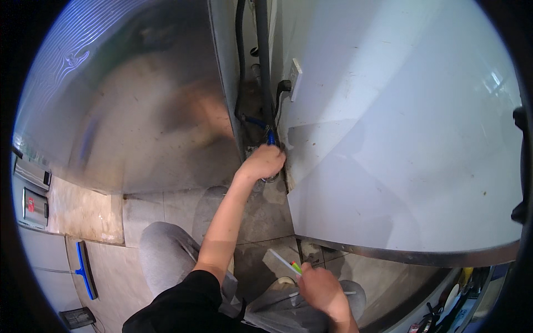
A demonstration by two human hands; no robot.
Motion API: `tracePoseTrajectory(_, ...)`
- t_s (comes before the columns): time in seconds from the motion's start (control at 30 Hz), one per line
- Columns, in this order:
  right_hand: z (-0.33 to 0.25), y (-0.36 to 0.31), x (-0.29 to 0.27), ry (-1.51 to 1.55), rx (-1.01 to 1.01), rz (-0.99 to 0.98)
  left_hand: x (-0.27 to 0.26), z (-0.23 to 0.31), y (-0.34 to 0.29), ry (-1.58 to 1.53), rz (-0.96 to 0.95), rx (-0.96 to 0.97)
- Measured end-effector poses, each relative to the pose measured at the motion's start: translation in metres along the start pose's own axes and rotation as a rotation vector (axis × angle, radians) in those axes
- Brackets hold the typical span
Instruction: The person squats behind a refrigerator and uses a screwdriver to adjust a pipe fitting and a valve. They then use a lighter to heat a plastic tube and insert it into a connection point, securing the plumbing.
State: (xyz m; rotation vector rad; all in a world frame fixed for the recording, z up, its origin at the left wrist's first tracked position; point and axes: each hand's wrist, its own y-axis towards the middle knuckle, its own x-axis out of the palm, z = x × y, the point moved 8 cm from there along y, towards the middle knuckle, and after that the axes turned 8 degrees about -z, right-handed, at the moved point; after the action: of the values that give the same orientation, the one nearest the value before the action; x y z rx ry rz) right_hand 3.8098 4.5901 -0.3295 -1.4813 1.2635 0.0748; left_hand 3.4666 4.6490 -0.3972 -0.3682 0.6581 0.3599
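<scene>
I see left hand (pixel 263 162) fingers curled on blue hose end (pixel 270 137) in the gap betw. steel cabinet (pixel 139 111) and white wall panel (pixel 400 122), right hand (pixel 321 288) gripping thin white tool w/ green tip (pixel 287 263) low, ready near the knee

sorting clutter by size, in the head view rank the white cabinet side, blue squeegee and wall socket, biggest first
1. white cabinet side, by far
2. blue squeegee
3. wall socket
The squeegee lies nearer the camera, so its lead over the socket is unsure.
</scene>
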Motion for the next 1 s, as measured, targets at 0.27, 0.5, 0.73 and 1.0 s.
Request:
tracePoseTrajectory(0.27,0.001,0.01,0.03,-0.122,0.039,-0.195,0.127,-0.143,0.066,0.036,-0.063,-0.484)
tracePoseTrajectory(0.5,0.005,0.018,0.028,-0.169,0.127,-0.179,0.149,-0.172,0.066,-0.006,0.03,-0.443)
tracePoseTrajectory(0.73,0.001,0.024,0.029,-0.145,0.105,-0.202,0.153,-0.182,0.08,0.016,0.061,-0.528)
tracePoseTrajectory(1.0,0.006,0.023,0.037,-0.147,0.119,-0.178,0.149,-0.185,0.089,0.153,0.114,-0.446)
